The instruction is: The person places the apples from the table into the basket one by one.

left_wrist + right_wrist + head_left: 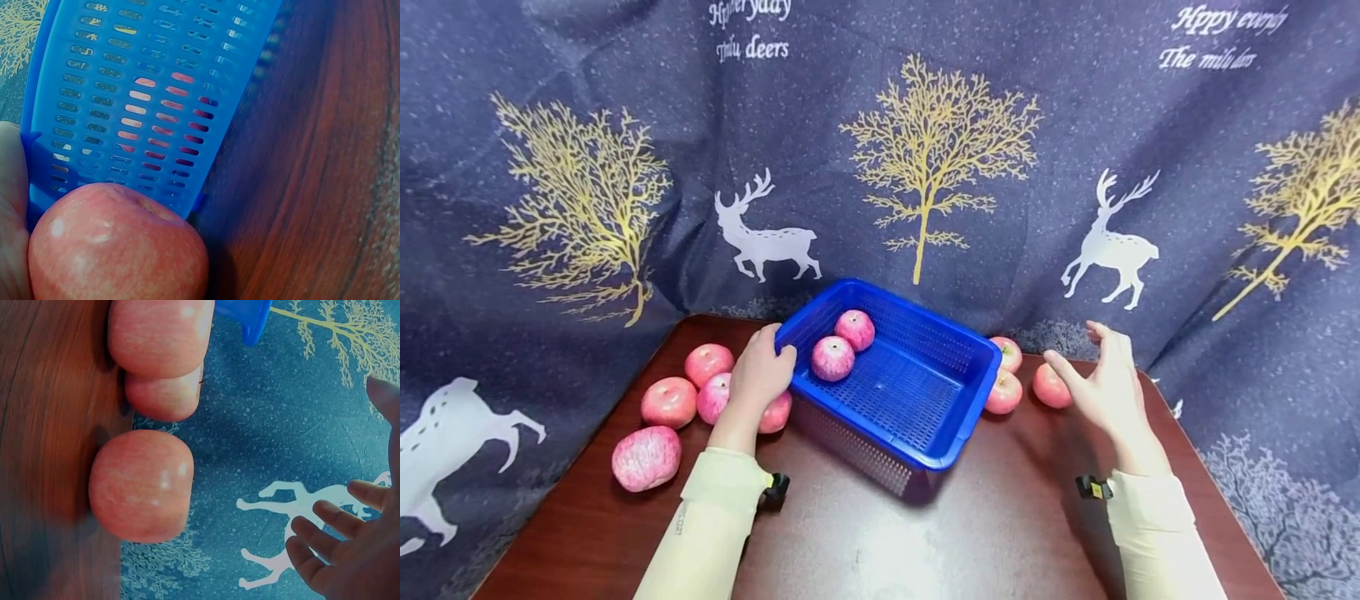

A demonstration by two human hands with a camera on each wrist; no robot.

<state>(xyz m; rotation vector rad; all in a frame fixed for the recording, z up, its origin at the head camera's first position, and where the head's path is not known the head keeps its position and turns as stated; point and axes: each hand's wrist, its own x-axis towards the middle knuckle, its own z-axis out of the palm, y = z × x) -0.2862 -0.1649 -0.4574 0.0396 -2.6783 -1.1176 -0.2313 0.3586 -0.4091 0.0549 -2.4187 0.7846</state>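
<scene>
A blue plastic basket with slotted walls stands at the middle of the table, two apples lying in its left end. My left hand grips the basket's left rim, the thumb along the edge. Just below that hand, a red apple sits close against the basket wall in the left wrist view. On the other side, my right hand is raised with fingers spread and holds nothing. The nearest thing to it is a single apple; the right wrist view shows this apple apart from the palm.
Several apples are grouped on the left part of the dark wooden table. Two more apples lie by the basket's right end. Behind the table hangs a dark blue cloth printed with deer and trees.
</scene>
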